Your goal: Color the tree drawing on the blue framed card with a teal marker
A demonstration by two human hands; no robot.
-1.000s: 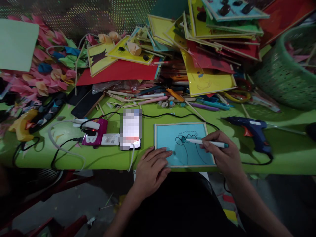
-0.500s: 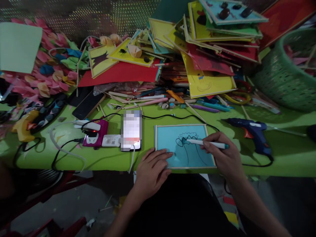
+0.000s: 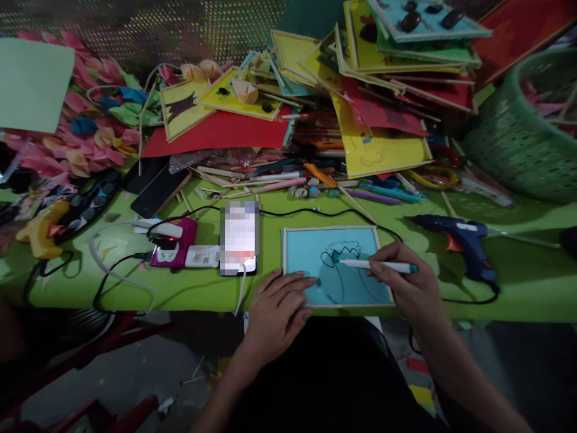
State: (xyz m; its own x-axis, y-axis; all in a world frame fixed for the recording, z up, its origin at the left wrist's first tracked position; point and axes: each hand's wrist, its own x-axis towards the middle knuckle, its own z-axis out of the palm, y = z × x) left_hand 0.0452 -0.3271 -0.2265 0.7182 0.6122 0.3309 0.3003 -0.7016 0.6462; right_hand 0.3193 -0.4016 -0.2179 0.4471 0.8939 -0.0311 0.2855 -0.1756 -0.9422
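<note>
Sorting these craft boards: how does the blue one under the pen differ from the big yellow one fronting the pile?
The blue board lies flat on the green table; the yellow board slopes against the pile. The left hand rests on the blue board and the pen in the right hand touches it; no hand touches the yellow board. Both have pale frames and drawn lines.

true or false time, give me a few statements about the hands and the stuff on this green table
The right hand holds a pen over the blue card. True.
The left hand is lifted clear of the card. False: its fingers rest on the card's lower left corner.
A glue gun lies right of the card. True.
The phone lies right of the card. False: it lies left of it.
</note>
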